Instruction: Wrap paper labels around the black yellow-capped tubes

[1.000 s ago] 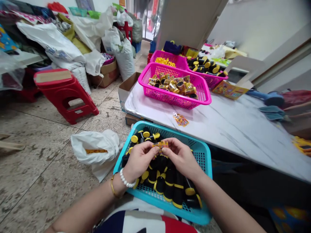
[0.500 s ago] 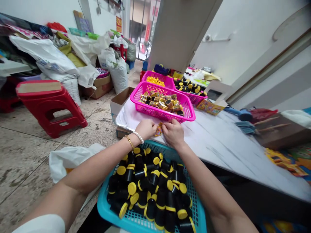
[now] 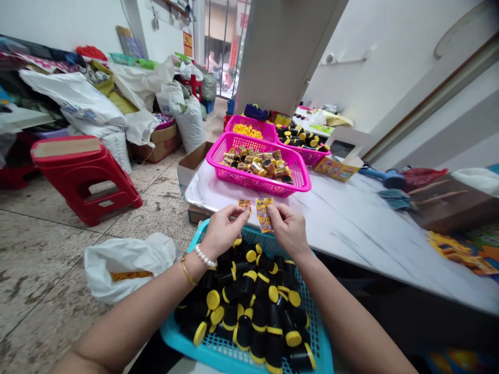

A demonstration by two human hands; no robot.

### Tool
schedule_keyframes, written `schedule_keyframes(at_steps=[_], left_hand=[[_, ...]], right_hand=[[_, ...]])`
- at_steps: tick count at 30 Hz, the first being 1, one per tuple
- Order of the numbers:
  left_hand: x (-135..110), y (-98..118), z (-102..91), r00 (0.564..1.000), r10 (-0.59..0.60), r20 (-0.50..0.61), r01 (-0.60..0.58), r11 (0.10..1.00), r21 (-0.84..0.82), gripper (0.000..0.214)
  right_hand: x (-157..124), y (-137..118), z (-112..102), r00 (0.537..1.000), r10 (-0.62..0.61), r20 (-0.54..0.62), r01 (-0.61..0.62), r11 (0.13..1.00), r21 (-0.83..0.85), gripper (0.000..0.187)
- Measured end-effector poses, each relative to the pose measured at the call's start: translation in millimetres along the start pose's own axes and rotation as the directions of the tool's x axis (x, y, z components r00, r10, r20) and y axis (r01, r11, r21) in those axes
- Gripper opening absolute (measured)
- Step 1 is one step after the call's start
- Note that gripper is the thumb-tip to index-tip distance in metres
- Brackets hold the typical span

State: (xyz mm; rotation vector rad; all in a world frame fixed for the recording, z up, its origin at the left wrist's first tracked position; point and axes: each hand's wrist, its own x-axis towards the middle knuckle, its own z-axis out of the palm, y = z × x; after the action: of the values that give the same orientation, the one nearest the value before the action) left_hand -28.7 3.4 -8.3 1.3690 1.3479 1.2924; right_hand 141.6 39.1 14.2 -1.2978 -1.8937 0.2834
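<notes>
Between thumb and fingers, my left hand (image 3: 223, 231) pinches a small printed yellow sticker (image 3: 245, 204). My right hand (image 3: 290, 228) grips a longer strip of stickers (image 3: 264, 214) in the same print, a gap apart from the left piece. Both hands are raised over the far rim of a turquoise basket (image 3: 171, 332). Inside it lie many black cylindrical containers (image 3: 249, 306) with yellow ends. Just beyond my hands, a pink basket (image 3: 241, 176) holds similar cylinders wrapped in printed labels (image 3: 259, 165).
A marble-patterned table (image 3: 351, 223) stretches to the right. Behind stand a pink basket of yellow parts (image 3: 249, 131), another of black containers (image 3: 302, 137), and a printed box (image 3: 337, 169). On the left floor are a red stool (image 3: 88, 176) and a white bag (image 3: 128, 265).
My hands have come nearer and moved apart. They were together over the table edge with the printed piece between them; now each holds a separate piece.
</notes>
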Motion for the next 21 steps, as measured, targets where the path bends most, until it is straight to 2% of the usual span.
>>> schedule_keyframes(at_steps=[3,6,9,12,15,17,19,21], left_hand=[[-11,3,4.7,0.999,-0.050,-0.002,0.049,0.990,-0.130,0.037],[8,8,6.2,0.999,-0.039,-0.037,0.032,0.983,-0.183,0.031],[31,11,2.3,1.000,-0.029,0.000,0.028,0.969,-0.245,0.029],[35,8,-5.1,0.996,-0.088,-0.025,0.075,0.945,-0.318,0.032],[18,-1,-14.4,0.984,-0.174,-0.044,0.151,0.935,-0.321,0.033],[0,-5,-20.1,0.979,-0.203,-0.034,0.187,0.946,-0.266,0.032],[-18,-4,-23.9,0.977,-0.210,-0.016,0.202,0.956,-0.214,0.032],[-36,0,-24.9,0.977,-0.212,0.019,0.211,0.959,-0.189,0.031]], right_hand=[[-10,-11,1,0.998,-0.051,0.025,0.050,0.999,0.009,0.039],[-5,-16,2,0.995,-0.086,0.045,0.085,0.996,0.021,0.040],[7,-15,2,0.983,-0.137,0.121,0.132,0.990,0.054,0.040],[20,-3,4,0.982,-0.140,0.128,0.148,0.987,-0.055,0.042],[32,16,5,0.990,-0.112,0.084,0.129,0.960,-0.247,0.039],[32,19,2,0.992,-0.115,0.041,0.122,0.949,-0.289,0.033],[21,10,-3,0.993,-0.119,0.017,0.119,0.969,-0.218,0.031],[0,-9,-8,0.988,-0.093,0.121,0.098,0.994,-0.039,0.030]])
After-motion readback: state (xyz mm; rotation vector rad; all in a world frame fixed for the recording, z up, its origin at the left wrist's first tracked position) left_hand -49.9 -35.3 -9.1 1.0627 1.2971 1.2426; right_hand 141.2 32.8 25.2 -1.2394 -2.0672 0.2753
